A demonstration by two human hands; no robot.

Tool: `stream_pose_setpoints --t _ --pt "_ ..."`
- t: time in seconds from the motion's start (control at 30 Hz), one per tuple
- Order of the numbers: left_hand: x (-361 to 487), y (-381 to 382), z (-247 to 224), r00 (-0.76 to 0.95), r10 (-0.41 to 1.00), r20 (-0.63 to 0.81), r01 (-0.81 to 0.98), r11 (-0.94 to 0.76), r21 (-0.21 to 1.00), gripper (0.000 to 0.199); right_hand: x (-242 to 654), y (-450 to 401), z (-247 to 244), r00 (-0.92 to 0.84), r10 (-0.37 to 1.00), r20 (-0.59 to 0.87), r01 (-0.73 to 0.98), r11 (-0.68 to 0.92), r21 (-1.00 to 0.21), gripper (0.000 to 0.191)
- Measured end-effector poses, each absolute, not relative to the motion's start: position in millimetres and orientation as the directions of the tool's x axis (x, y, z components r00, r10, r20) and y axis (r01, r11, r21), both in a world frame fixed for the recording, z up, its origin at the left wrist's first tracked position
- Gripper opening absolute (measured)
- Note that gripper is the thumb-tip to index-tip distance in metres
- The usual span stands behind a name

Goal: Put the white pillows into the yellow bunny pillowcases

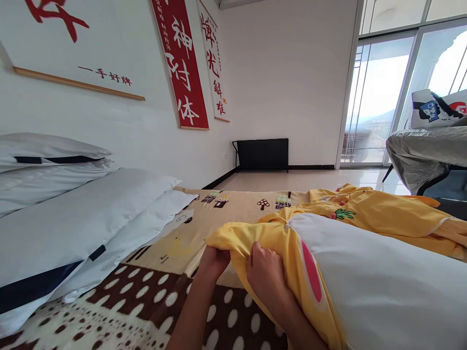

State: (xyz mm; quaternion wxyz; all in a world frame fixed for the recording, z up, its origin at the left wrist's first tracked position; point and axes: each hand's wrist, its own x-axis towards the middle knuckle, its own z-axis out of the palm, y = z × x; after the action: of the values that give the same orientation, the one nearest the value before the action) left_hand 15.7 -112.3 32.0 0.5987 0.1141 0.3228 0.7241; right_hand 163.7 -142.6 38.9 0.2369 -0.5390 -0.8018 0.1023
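A yellow pillowcase (292, 248) with a pink patch is bunched over the near-left end of a white pillow (383, 272). My left hand (215, 262) is closed on the free left edge of the pillowcase, its fingertips hidden by the cloth. Just to the right, my right hand (266, 272) grips the same cloth in a fist, knuckles up. The rest of the white pillow lies bare, reaching out to the right edge of the view.
White pillows (83, 218) with dark bands lie stacked at left. A brown and beige patterned blanket (233, 311) covers the bed. More yellow bedding (386, 214) lies behind the pillow. A silver-covered table (430, 146) stands at right, and a black panel (262, 154) by the far wall.
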Motion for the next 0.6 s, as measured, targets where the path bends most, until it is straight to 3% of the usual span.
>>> stream_pose_setpoints --t 0.6 --pt "16.0 -109.4 29.9 -0.262 0.939 -0.222 -0.804 -0.085 0.588 0.016 163.1 -140.1 31.2 -0.314 0.901 0.3 0.808 0.419 -0.415 0.016"
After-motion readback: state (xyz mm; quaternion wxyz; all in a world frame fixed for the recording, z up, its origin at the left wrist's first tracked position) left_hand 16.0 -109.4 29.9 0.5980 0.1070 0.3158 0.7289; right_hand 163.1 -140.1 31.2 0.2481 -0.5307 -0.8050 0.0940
